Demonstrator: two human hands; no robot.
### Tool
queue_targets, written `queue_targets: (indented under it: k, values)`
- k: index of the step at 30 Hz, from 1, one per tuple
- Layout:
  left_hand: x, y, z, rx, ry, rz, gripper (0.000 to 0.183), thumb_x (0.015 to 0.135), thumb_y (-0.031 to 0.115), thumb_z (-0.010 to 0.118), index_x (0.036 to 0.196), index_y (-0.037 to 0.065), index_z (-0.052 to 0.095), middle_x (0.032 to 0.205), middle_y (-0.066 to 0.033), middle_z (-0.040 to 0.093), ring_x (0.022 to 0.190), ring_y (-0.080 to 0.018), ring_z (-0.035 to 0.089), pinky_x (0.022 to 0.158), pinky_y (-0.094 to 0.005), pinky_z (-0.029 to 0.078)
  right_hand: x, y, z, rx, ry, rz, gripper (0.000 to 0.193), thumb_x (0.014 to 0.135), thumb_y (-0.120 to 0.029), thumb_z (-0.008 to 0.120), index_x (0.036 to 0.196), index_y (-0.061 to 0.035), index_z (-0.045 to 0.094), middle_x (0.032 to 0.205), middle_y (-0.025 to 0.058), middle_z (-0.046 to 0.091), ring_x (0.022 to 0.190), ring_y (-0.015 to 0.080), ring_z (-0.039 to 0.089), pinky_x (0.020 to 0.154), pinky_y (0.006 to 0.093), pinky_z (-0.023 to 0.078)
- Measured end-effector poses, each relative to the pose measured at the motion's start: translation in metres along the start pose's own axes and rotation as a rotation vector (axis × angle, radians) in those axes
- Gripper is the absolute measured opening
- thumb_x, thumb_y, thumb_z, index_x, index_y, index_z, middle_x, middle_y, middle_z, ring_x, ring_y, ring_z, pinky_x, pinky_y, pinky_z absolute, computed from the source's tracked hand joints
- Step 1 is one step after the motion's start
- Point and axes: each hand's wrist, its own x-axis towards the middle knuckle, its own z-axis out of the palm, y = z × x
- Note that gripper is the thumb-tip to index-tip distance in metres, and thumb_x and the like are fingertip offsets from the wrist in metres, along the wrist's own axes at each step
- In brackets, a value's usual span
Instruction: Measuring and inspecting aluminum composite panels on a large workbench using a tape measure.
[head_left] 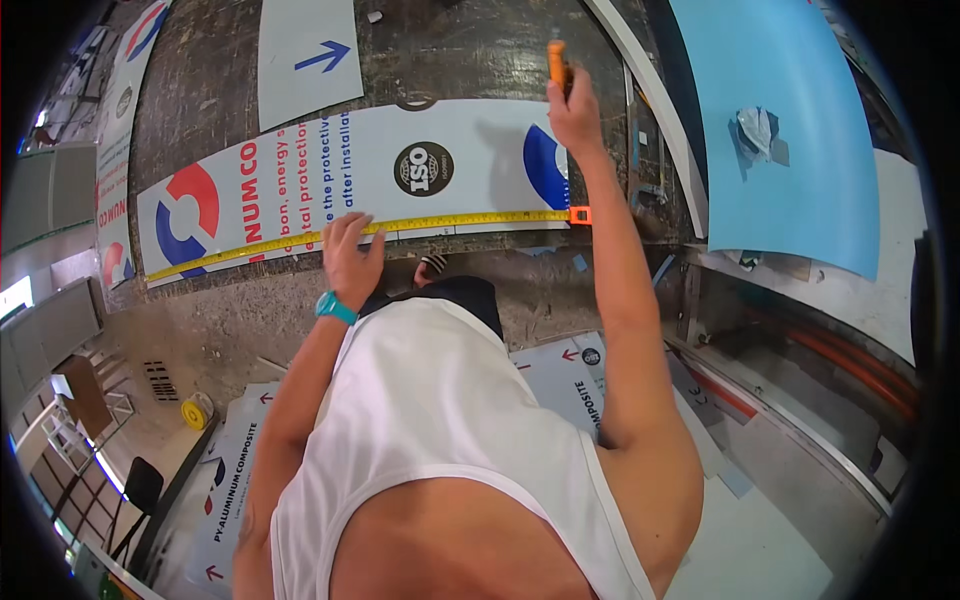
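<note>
White-vested worker presses the left hand [350, 255] flat on a yellow tape measure [300, 240] along a printed panel's [330, 175] near edge, while the right hand [575, 115] grips an orange knife [557, 62] at its far edge.

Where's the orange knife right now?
In the head view, the orange knife is in the right hand, raised at top centre above the white panel's right end, beyond the tape measure.
</note>
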Motion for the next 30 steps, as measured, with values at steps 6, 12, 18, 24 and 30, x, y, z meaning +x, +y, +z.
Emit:
queue_targets:
  k: [6,12,18,24,30]
  values:
    - [0.025,0.055,0.065,-0.126,-0.108,0.19,0.028,0.082,0.015,0.082,0.108,0.01,0.075,0.112,-0.0036,0.072,0.11,-0.0289,0.064,0.099,-0.0438,0.049,-0.144,-0.087,-0.069,0.948,0.185,0.563,0.038,0.102,-0.013,0.043,0.14,-0.0122,0.05,0.084,0.0081,0.063,0.065,0.0169,0.061,0.054,0.0308,0.048]
    - [0.032,0.088,0.108,-0.129,-0.152,0.288,0.024,0.085,0.021,0.081,0.106,0.012,0.075,0.112,-0.0034,0.07,0.112,-0.0275,0.064,0.104,-0.0434,0.046,-0.258,-0.108,-0.053,0.31,0.064,0.868,0.029,0.112,-0.025,0.05,0.136,-0.0084,0.051,0.08,0.0055,0.061,0.055,0.0137,0.054,0.051,0.0325,0.048]
    - [0.031,0.112,0.137,-0.124,-0.16,0.331,0.018,0.087,0.024,0.08,0.1,0.014,0.074,0.124,-0.0038,0.067,0.125,-0.0278,0.059,0.114,-0.0503,0.039,-0.31,-0.092,-0.03,-0.165,-0.154,0.648,0.024,0.108,-0.017,0.052,0.128,-0.0046,0.049,0.079,0.0208,0.069,0.059,0.04,0.065,0.057,0.0532,0.049]
    - [0.03,0.112,0.142,-0.107,-0.184,0.333,0.013,0.088,0.026,0.079,0.096,0.016,0.074,0.128,-0.0027,0.065,0.131,-0.0279,0.055,0.119,-0.0545,0.033,-0.297,-0.093,-0.02,-0.291,-0.211,0.557,0.017,0.105,-0.015,0.053,0.118,-0.0062,0.047,0.079,0.0282,0.07,0.068,0.052,0.068,0.059,0.0589,0.05]
    - [0.031,0.112,0.142,-0.09,-0.188,0.356,0.012,0.089,0.027,0.079,0.093,0.017,0.074,0.129,-0.0017,0.066,0.132,-0.0281,0.055,0.119,-0.0538,0.032,-0.283,-0.088,-0.018,-0.398,-0.282,0.57,0.016,0.106,-0.017,0.055,0.113,-0.0074,0.044,0.08,0.027,0.07,0.066,0.0514,0.068,0.059,0.0592,0.051]
